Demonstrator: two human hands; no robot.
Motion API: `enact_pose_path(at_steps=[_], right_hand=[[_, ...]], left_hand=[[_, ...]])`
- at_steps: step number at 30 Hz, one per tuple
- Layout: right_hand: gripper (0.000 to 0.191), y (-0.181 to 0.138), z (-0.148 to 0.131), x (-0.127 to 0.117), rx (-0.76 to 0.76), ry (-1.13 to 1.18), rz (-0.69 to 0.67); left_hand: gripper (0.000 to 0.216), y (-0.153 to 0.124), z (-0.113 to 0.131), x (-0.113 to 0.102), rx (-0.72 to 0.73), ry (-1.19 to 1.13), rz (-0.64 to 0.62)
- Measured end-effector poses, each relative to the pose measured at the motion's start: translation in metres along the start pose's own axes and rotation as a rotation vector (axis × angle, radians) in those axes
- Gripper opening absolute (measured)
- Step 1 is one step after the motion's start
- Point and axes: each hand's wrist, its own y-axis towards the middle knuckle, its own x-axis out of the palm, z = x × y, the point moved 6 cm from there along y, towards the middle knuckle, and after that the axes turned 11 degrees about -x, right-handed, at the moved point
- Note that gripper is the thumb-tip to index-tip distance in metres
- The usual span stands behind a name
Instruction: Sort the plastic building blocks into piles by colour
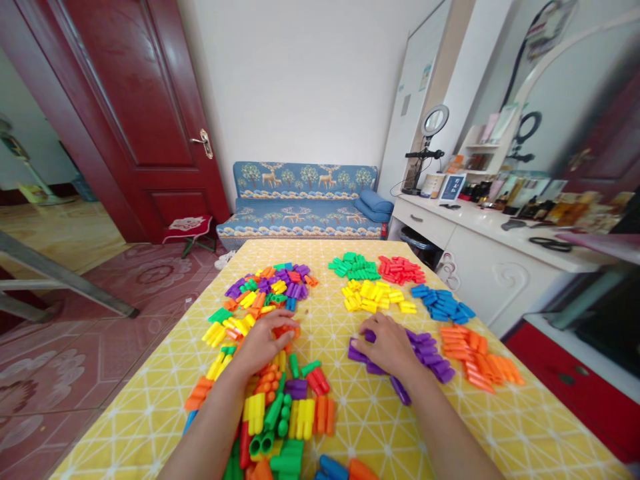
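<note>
Slanting, a purple piece (400, 391) points toward the right forearm (436, 417).

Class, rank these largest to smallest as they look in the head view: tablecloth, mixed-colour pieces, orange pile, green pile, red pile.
1. Tablecloth
2. Mixed-colour pieces
3. Orange pile
4. Green pile and red pile: too alike to rank

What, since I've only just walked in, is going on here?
A person's left hand is at some orange pieces among mixed-colour pieces on a yellow patterned cloth; whether it grips any is unclear. The right hand is over the purple pile. Beyond and beside that lie single-colour piles: green, red, yellow, blue and orange.
</note>
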Motion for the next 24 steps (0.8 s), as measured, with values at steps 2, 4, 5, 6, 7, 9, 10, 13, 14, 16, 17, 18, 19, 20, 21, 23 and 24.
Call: enact_pose_path(at_steps=[2, 4, 5, 6, 7, 9, 10, 13, 14, 16, 17, 18, 19, 20, 21, 23, 24], right_hand=[[0.009, -0.001, 0.0, -0.001, 0.008, 0.004, -0.008], [0.006, -0.001, -0.002, -0.004, -0.003, 0.011, 0.014], [0.006, -0.001, -0.005, -0.006, -0.021, 0.019, 0.031], [0.008, -0.001, -0.008, -0.008, -0.047, 0.03, 0.045], [0.011, 0.0, -0.011, -0.008, -0.076, 0.045, 0.046], [0.014, 0.001, -0.015, -0.005, -0.119, 0.081, 0.008], [0.011, 0.001, -0.016, -0.002, -0.125, 0.092, -0.021], [0.006, 0.001, -0.014, 0.002, -0.099, 0.082, -0.027], [0.008, 0.002, -0.014, 0.002, -0.1, 0.072, 0.001], [0.013, 0.002, -0.019, 0.003, -0.138, 0.061, 0.041], [0.013, 0.003, -0.023, 0.004, -0.168, 0.058, 0.039], [0.011, 0.003, -0.028, 0.007, -0.196, 0.055, 0.023], [0.008, 0.003, -0.034, 0.009, -0.218, 0.051, 0.006], [0.005, 0.003, -0.04, 0.011, -0.234, 0.05, -0.003], [0.005, 0.003, -0.046, 0.013, -0.244, 0.058, 0.0], [0.007, 0.002, -0.061, 0.015, -0.257, 0.115, 0.009], [0.01, 0.0, -0.069, 0.017, -0.259, 0.158, -0.006]], left_hand=[[0.023, 0.0, 0.0, 0.0, 0.005, -0.001, -0.003], [0.022, 0.0, 0.0, 0.0, 0.004, -0.001, -0.002], [0.022, 0.0, -0.001, 0.0, 0.002, 0.0, -0.001], [0.022, 0.0, -0.001, 0.0, 0.0, 0.001, 0.0], [0.022, 0.001, -0.001, 0.0, 0.0, 0.002, 0.0], [0.021, 0.001, -0.002, 0.0, 0.005, 0.004, 0.002], [0.021, 0.001, -0.002, 0.0, 0.01, 0.005, 0.003], [0.021, 0.002, -0.002, 0.001, 0.019, 0.009, 0.004], [0.021, 0.002, -0.002, 0.001, 0.02, 0.009, 0.005], [0.021, 0.001, -0.002, 0.001, 0.021, 0.007, 0.006], [0.021, 0.001, -0.002, 0.002, 0.02, 0.006, 0.006], [0.02, 0.001, -0.001, 0.001, 0.017, 0.006, 0.006], [0.02, 0.001, -0.001, 0.001, 0.013, 0.007, 0.006], [0.02, 0.001, -0.001, 0.001, 0.009, 0.009, 0.007], [0.02, 0.0, -0.001, 0.001, 0.006, 0.013, 0.009], [0.02, 0.0, -0.001, 0.001, 0.006, 0.026, 0.013], [0.021, 0.0, 0.0, 0.001, 0.011, 0.038, 0.014]])
